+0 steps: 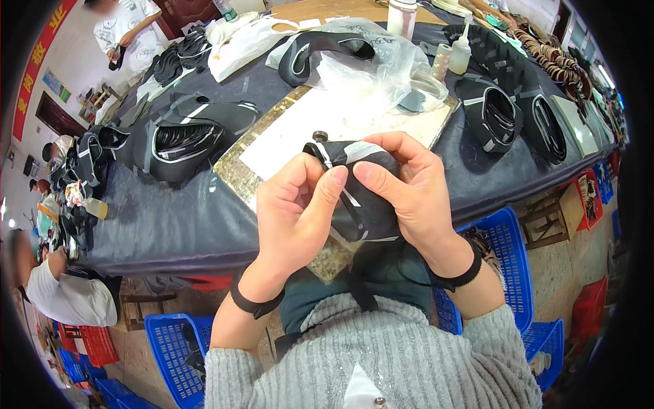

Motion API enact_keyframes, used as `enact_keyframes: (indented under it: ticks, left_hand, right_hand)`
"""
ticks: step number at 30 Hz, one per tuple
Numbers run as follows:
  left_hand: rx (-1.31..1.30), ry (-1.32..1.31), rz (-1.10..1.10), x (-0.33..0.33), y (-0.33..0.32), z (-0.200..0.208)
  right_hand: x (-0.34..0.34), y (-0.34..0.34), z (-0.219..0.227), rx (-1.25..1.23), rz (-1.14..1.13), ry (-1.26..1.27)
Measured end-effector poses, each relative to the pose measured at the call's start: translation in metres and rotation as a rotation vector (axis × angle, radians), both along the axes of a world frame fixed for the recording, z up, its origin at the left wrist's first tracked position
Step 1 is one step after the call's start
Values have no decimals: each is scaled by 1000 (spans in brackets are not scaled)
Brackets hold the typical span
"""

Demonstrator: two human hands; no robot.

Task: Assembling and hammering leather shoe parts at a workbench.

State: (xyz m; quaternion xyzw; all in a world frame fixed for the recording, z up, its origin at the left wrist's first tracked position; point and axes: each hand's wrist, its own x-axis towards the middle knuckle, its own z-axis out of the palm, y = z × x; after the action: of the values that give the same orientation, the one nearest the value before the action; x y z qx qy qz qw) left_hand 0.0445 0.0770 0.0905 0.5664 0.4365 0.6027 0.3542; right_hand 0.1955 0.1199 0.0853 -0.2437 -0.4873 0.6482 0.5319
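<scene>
Black piece [375, 213] pinched two-handed over stone slab [231, 167]

You are holding the piece up in front of you, above the near part of the slab on the dark-covered counter [170, 225]. Left hand [293, 211]: grip is clamping the piece's upper left edge, thumb against finger beside a white strip [323, 154]. Right hand [421, 198]: grip is clamping too, thumb pressing the near face by the grey patch [364, 148], fingers wrapping the far side. Thumbs are sitting close together.

Looks like you are pressing or shaping an edge; fingers are hiding the exact fold. For a good result, be working in short pinches along that edge, left pressing, right bracing, so layers aren't creeping. Be checking that the strip is lying flat, not puckering. Avoid pulling hard: material looks soft, could be stretching. If the edge is wandering, try resting the piece on the white sheet [276, 150], clear of the dark knob [319, 136], and flattening there.
</scene>
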Motion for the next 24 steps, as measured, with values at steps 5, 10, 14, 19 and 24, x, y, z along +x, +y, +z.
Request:
enact_keyframes:
  ticks: [5, 10, 14, 19, 24]
  left_hand:
    - [-64, -210, -64, 3, 2, 4]
    - [150, 241, 95, 6, 4, -6]
    - [246, 403, 24, -2, 4, 11]
    - [459, 585, 234, -14, 15, 32]
    - [691, 946, 12, -14, 46, 36]
  right_hand:
    - [-2, 0, 0, 76, -42, 72]
    - [-5, 2, 1, 115, -103, 106]
    - [9, 19, 4, -74, 31, 239]
    - [23, 30, 6, -249, 239, 241]
    - [22, 39, -5, -272, 348, -48]
